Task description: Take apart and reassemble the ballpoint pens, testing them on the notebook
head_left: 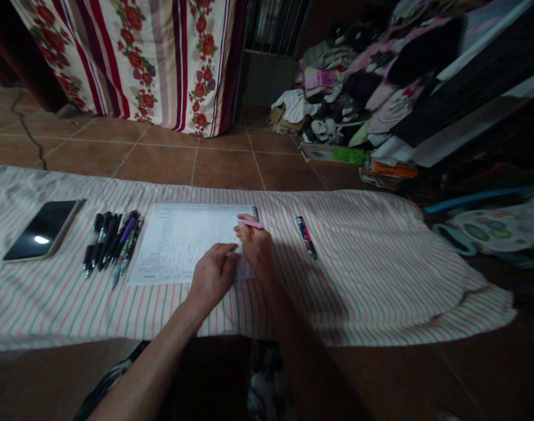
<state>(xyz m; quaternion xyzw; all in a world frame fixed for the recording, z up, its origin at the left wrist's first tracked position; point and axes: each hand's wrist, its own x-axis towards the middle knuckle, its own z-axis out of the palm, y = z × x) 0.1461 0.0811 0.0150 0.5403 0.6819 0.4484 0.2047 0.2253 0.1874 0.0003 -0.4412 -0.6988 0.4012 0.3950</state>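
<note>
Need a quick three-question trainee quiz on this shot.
1. What is the right hand holding?
2. True or false: the smartphone lies left of the bunch of pens.
3. Fill in the blank: the lone pen lies to the ____ of the spiral-bound paper pad.

Key:
1. A pink pen
2. True
3. Right
</note>
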